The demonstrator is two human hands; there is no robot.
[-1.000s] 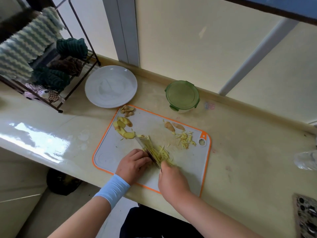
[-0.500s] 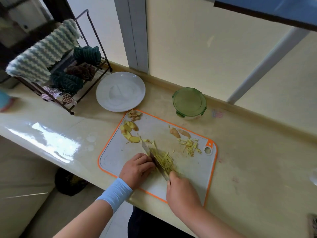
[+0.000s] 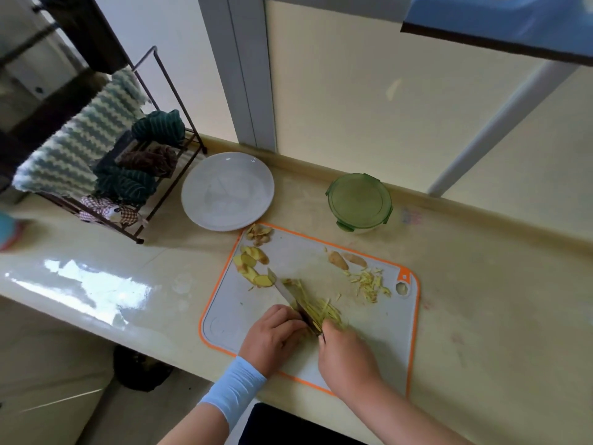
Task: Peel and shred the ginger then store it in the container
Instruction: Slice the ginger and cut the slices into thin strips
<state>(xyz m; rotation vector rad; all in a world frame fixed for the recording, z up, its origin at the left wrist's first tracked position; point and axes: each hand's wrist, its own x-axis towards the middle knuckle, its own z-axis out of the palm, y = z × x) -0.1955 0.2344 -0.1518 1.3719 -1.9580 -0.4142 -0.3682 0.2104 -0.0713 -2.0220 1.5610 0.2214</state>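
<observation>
On the grey cutting board with an orange rim point(image 3: 378, 342), my right hand point(image 3: 346, 358) grips the handle of a knife point(image 3: 288, 297) whose blade points up-left across the board. A pile of ginger shreds point(image 3: 317, 308) lies just right of the blade. My left hand point(image 3: 272, 335) has its fingers curled against the blade's left side; whether ginger lies under them is hidden. Ginger slices point(image 3: 252, 268) sit at the board's upper left, peels point(image 3: 258, 234) at its top corner. More shreds point(image 3: 369, 285) and two peel pieces point(image 3: 345, 260) lie to the right. The green-lidded container point(image 3: 359, 202) stands shut behind the board.
A white plate point(image 3: 227, 191) sits behind the board's left corner. A wire rack point(image 3: 154, 175) with cloths stands at the far left. The counter's front edge runs just below the board; a wall ledge runs behind the container.
The camera view has shifted, so everything sits lower and further right in frame. Both hands and the knife stay at the shred pile, with the blade in nearly the same spot.
</observation>
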